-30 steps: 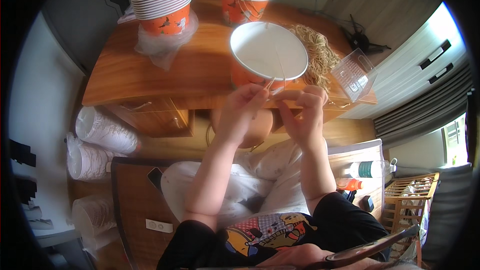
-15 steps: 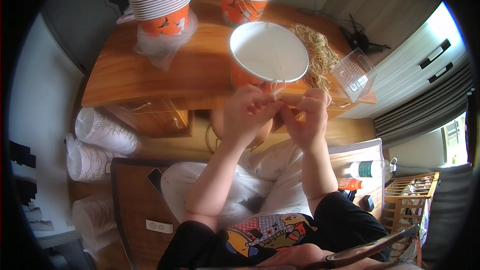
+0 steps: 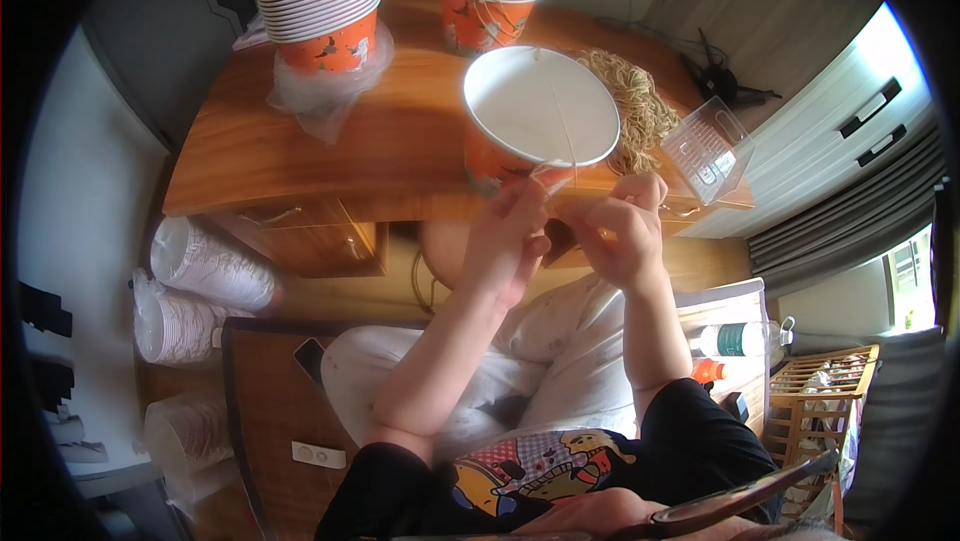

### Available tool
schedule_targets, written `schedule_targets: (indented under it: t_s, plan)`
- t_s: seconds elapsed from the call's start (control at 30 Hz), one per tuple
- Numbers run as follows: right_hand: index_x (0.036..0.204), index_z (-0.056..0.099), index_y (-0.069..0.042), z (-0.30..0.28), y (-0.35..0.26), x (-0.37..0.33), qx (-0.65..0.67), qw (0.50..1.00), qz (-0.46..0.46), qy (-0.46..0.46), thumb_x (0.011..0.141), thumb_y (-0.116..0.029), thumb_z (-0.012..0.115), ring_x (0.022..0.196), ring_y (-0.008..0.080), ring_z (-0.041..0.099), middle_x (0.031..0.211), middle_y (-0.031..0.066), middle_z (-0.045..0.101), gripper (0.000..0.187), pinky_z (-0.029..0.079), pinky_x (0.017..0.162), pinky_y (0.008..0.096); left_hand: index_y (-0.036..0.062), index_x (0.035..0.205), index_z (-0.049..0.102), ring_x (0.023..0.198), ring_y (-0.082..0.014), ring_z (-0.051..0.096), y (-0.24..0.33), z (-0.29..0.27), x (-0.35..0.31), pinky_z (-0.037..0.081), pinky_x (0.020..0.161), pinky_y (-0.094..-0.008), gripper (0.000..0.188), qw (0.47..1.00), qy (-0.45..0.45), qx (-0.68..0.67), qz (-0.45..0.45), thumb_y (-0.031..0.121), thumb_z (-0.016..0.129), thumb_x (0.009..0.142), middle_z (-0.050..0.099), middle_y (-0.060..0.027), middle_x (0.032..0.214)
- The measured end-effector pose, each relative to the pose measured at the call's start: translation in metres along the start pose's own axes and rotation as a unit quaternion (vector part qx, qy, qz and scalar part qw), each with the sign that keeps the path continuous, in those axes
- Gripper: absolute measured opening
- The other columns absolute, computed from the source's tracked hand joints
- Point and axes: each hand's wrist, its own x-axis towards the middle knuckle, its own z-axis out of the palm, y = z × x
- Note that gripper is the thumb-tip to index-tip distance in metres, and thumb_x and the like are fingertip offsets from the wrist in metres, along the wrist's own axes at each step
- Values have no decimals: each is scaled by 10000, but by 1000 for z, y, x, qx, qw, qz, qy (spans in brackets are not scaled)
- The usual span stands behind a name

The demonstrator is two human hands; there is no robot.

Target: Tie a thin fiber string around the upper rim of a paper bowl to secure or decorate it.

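A paper bucket (image 3: 542, 106), orange outside and white inside, stands at the near edge of the wooden table with its mouth tilted toward me. From its far rim a thin cord (image 3: 560, 111) runs across the mouth and down over the near rim. Just below that rim, my left hand (image 3: 508, 236) is closed in a pinch on the cord, close to the bucket's wall. My right hand (image 3: 620, 231) is to its right, thumb and forefinger pressed together where the hanging cord comes down. The cord's end is too fine to make out between the fingers.
Beyond the bucket lies a bundle of tan cords (image 3: 632, 106), with a clear plastic box (image 3: 708, 151) to its right. Nested orange buckets (image 3: 490, 6) and a tall bucket stack (image 3: 318, 1) stand at the back. Wrapped white stacks (image 3: 215, 266) lie at floor left.
My hands, close together at the near rim before, have moved apart. The left went slightly left and its fingers curled; the right turned. The bucket shifted slightly right.
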Motion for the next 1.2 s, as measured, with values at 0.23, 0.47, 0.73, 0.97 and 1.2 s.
schedule_targets:
  t_s: [0.23, 0.47, 0.73, 0.97, 1.2]
  plan:
    - [890, 591, -171, -5, 6, 1, -9, 1000, 12, -25, 724, -74, 748, 847, 207, 463, 838, -76, 662, 248, 303, 829, 374, 140, 1006, 651, 617, -5, 399, 2, -8, 2, 309, 485, -185, 117, 999, 5, 11, 42, 224, 657, 925, 527, 112, 763]
    - [985, 679, -157, 4, -16, 17, -42, 993, 86, -65, 738, -167, 758, 849, 223, 485, 773, -37, 632, 259, 368, 823, 358, 66, 1011, 656, 564, -5, 372, 7, -2, -2, 253, 453, -183, 168, 997, 51, 46, 38, 199, 670, 909, 482, 88, 686]
    - [899, 711, -155, 3, -18, 17, -60, 995, 79, -16, 755, -145, 744, 849, 231, 495, 829, -29, 650, 148, 394, 794, 348, 105, 921, 640, 564, -23, 424, 9, -4, -2, 288, 453, -185, 159, 999, 41, 26, 23, 263, 632, 921, 527, 67, 716]
    - [896, 703, -167, 1, -20, 16, -63, 994, 71, -50, 753, -153, 738, 914, 238, 512, 872, -22, 650, 148, 376, 847, 360, 14, 939, 708, 529, -16, 387, 7, -10, -1, 276, 481, -188, 159, 983, 17, 151, 102, 139, 699, 841, 577, 49, 682]
    - [892, 698, -206, -1, -17, 14, -58, 994, 51, -73, 734, -157, 734, 974, 227, 493, 932, -48, 623, 170, 337, 876, 383, 22, 984, 700, 588, -9, 424, 9, -10, -2, 304, 476, -185, 167, 990, 14, 131, 54, 130, 658, 863, 606, 46, 767]
